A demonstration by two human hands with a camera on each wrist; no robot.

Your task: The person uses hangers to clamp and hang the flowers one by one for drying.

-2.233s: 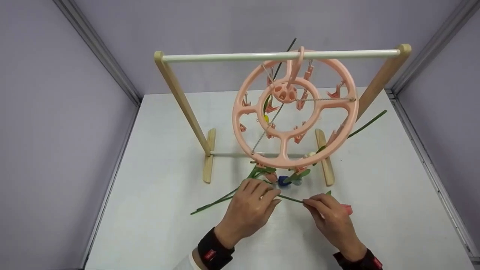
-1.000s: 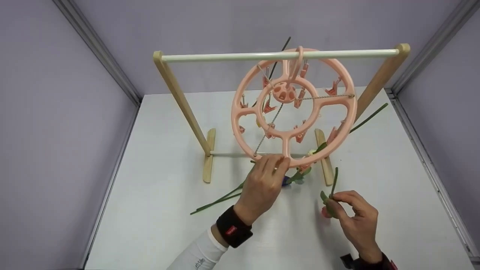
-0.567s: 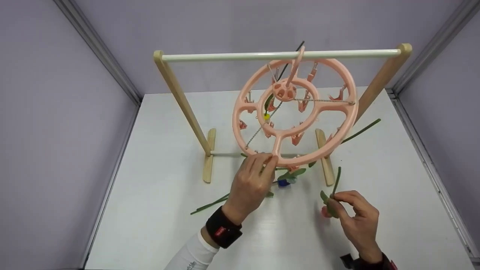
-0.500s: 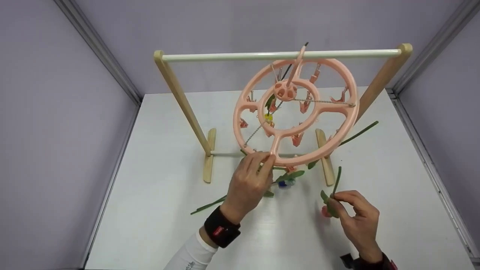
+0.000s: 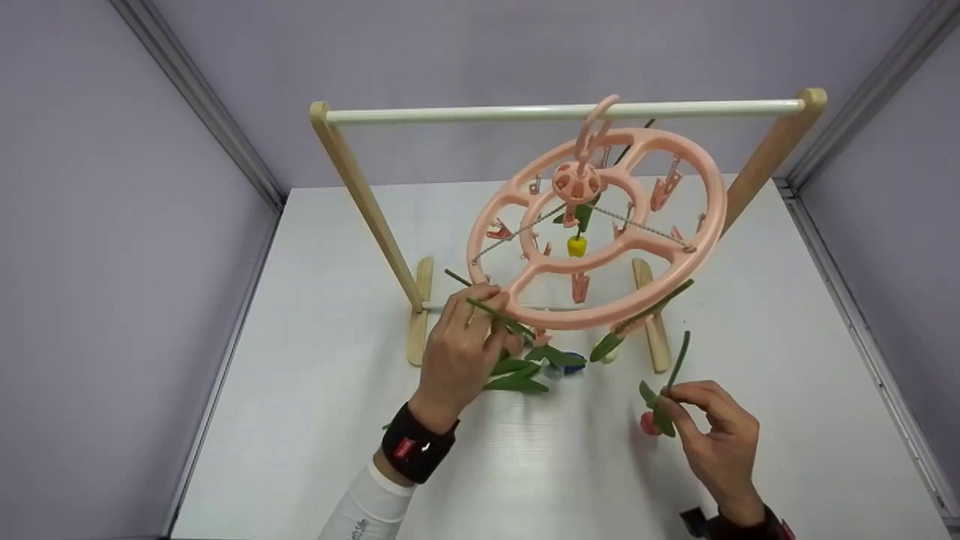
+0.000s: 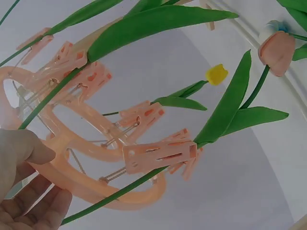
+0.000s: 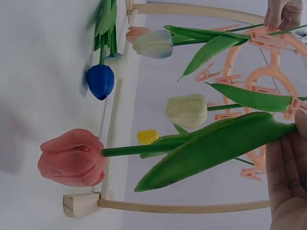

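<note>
Peg hanger tilted by left hand, right hand pinching tulip

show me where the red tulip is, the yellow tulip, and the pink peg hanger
red tulip point(image 7: 72, 157), right wrist view, on the bloom.
yellow tulip point(image 5: 576, 246), head view, on the bloom.
pink peg hanger point(image 5: 697, 247), head view, on the outer ring.

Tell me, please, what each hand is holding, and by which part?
The left hand grips the pink clip hanger by its near rim; the right hand pinches the red tulip by its stem.
</note>
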